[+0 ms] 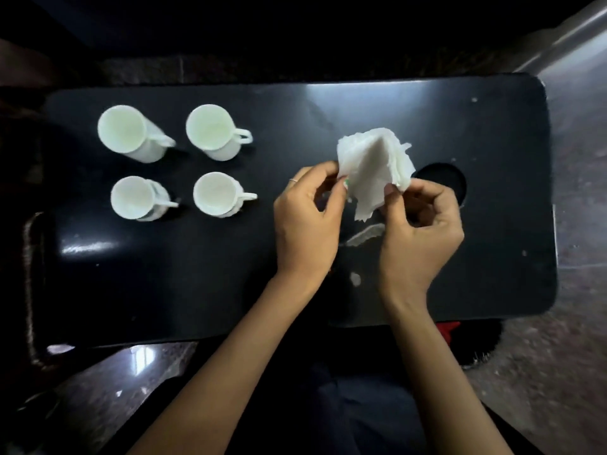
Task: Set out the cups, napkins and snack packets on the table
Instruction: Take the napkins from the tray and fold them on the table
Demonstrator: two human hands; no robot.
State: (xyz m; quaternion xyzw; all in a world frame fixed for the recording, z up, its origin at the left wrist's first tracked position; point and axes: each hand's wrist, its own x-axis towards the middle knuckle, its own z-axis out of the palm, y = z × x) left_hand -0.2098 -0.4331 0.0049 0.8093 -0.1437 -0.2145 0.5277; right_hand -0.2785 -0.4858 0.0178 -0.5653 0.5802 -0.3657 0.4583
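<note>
Left hand (pixel 307 221): thumb and fingers pinched on the napkin stack's (pixel 374 165) left edge.
Right hand (pixel 422 231): fingertips clamped on its right edge, above the black table (pixel 197 274).
Cups (pixel 177 162): four, upright, left side.

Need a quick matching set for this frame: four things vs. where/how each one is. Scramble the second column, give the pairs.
Things:
1. four white handled cups
2. white paper napkin stack
3. round recess in the black tabletop
4. thin ring

Places/states:
A. on a finger of the left hand
B. two-by-two on the table's left half
C. partly hidden behind the napkins and right hand
D. pinched between both hands above the table

Pairs: 1-B, 2-D, 3-C, 4-A
</note>
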